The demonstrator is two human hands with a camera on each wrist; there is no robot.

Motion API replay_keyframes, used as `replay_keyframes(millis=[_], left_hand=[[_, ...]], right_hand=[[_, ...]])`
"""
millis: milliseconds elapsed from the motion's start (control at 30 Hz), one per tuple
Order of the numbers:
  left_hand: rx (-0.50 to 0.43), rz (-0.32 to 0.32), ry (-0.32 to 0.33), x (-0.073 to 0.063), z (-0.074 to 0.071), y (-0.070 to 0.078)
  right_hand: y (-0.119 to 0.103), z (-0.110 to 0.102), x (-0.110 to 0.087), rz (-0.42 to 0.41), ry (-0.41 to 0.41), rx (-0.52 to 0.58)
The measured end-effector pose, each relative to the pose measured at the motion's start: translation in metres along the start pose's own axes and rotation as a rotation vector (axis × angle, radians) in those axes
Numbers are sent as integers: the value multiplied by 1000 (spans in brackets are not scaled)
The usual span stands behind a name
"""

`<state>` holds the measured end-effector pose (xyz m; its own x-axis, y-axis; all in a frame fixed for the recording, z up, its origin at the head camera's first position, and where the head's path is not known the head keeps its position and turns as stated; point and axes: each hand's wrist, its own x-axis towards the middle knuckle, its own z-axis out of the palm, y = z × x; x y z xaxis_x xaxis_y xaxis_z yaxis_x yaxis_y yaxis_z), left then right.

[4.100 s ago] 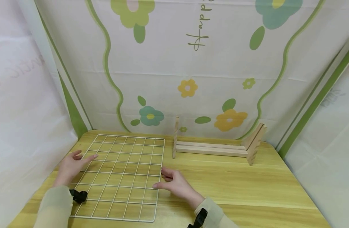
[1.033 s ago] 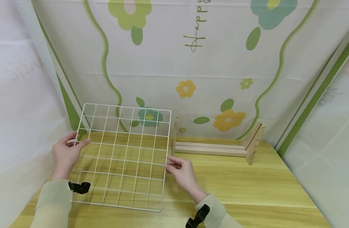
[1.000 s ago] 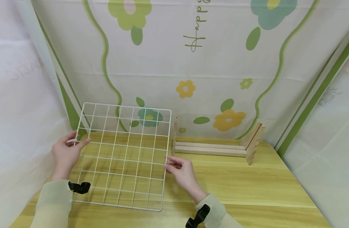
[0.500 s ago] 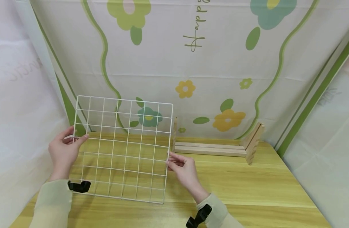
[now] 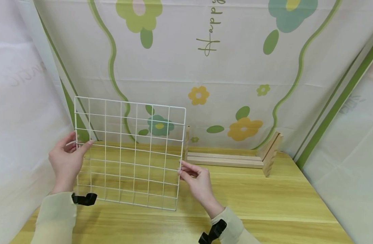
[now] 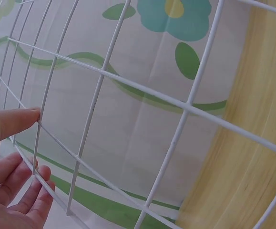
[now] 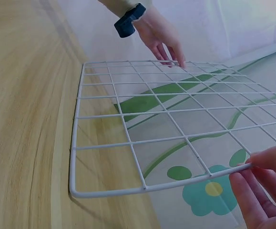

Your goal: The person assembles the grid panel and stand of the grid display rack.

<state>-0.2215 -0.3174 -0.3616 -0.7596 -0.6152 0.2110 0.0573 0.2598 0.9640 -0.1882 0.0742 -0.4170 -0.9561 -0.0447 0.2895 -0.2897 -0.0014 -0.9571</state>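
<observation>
A white wire grid panel (image 5: 135,149) is tilted up between both hands in the head view, its far edge raised in front of the curtain. My left hand (image 5: 65,161) grips its left side, thumb over the wire and fingers behind the outer rod, as the left wrist view shows. With thumb and fingers, my right hand (image 5: 198,183) pinches the right edge rod. The grid's near edge is close over the wooden table in the right wrist view. To its right stands a light wooden stand (image 5: 226,160), a grooved crossbar between two upright side pieces; the grid partly covers its left upright.
The wooden tabletop (image 5: 265,200) extends in front of the stand and to the right. A white curtain (image 5: 162,67) printed with flowers hangs behind the table, with plain white fabric (image 5: 24,118) on the left side. Black straps with small cameras (image 5: 215,232) are on both wrists.
The grid lay flat on the table at first; both hands have lifted and tilted its far edge upward, and it has grown steeper over the last second. The stand has stayed put.
</observation>
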Motion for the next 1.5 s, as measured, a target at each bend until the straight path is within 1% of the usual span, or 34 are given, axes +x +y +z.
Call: replay_keyframes(millis=[167, 267, 333, 467, 600, 667, 700, 900, 1033, 1233, 1433, 1467, 1500], left_hand=[[-34, 64, 43, 0, 3, 2], [-79, 84, 64, 0, 4, 2], [-94, 90, 73, 0, 4, 3], [-114, 83, 73, 0, 5, 4], [-118, 90, 78, 0, 4, 4], [-138, 97, 86, -1, 5, 4], [-153, 102, 89, -1, 5, 3], [-319, 145, 105, 0, 7, 0], [-374, 179, 110, 0, 6, -2], [-395, 189, 112, -1, 5, -4], [-409, 198, 123, -2, 4, -6], [-401, 198, 126, -3, 4, -6], [-375, 200, 131, -4, 4, -6]], right_hand=[[-2, -1, 1, -28, 8, -1], [-3, -1, 2, -49, 8, -3], [-4, -1, 3, -53, 9, -9], [-5, -1, 4, -53, 16, -21], [-6, 0, 5, -73, 22, -25], [-6, 0, 5, -82, 26, -24], [-6, 1, 6, -83, 27, -24], [-8, 4, 8, -63, 45, -8], [-17, 6, 6, -61, 48, -41], [-37, 8, 0, -93, 42, -42], [-35, 8, 1, -105, 53, -37], [-35, 8, 1, -105, 54, -37], [-34, 8, 2, -106, 54, -38]])
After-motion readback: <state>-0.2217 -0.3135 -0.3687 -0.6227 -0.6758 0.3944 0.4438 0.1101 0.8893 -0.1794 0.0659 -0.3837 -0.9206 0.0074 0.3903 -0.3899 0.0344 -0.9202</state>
